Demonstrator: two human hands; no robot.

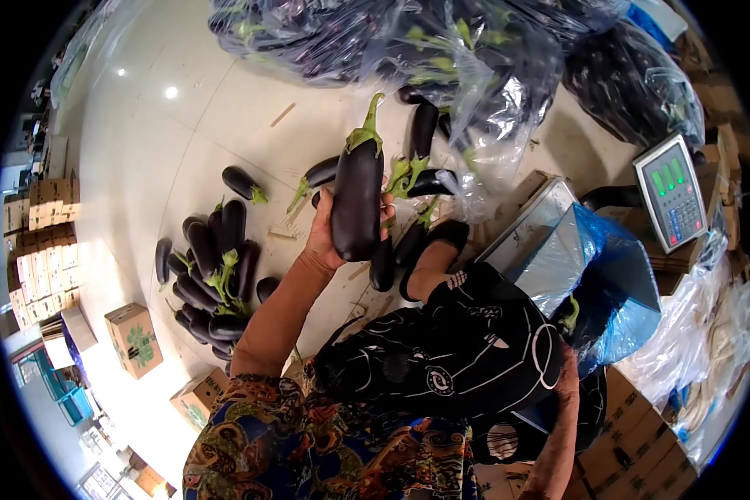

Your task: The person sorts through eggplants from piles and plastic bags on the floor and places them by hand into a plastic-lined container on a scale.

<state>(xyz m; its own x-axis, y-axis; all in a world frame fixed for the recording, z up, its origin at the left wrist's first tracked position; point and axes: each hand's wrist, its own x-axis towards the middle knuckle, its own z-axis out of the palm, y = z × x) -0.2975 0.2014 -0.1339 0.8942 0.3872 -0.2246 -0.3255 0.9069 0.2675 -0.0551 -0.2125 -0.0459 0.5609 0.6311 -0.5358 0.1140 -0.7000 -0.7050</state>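
My left hand (321,236) is wrapped around a large dark eggplant (358,200), its thumb on the near side and fingertips showing on the far side. The eggplant is upright in view, green stem at the top, lifted above the floor. My right forearm (561,408) runs up beside my knee; its hand is hidden behind the knee near an open blue plastic bag (629,283). Inside that bag a green stem and a dark shape show. Several loose eggplants (422,131) lie on the floor beyond and beside the held one.
A pile of eggplants (217,267) lies on the floor at left. Big clear bags of eggplants (308,42) stand at the back. A scale display (673,192) with green digits and a metal platform (529,225) are at right. Cardboard boxes (133,337) stand at left.
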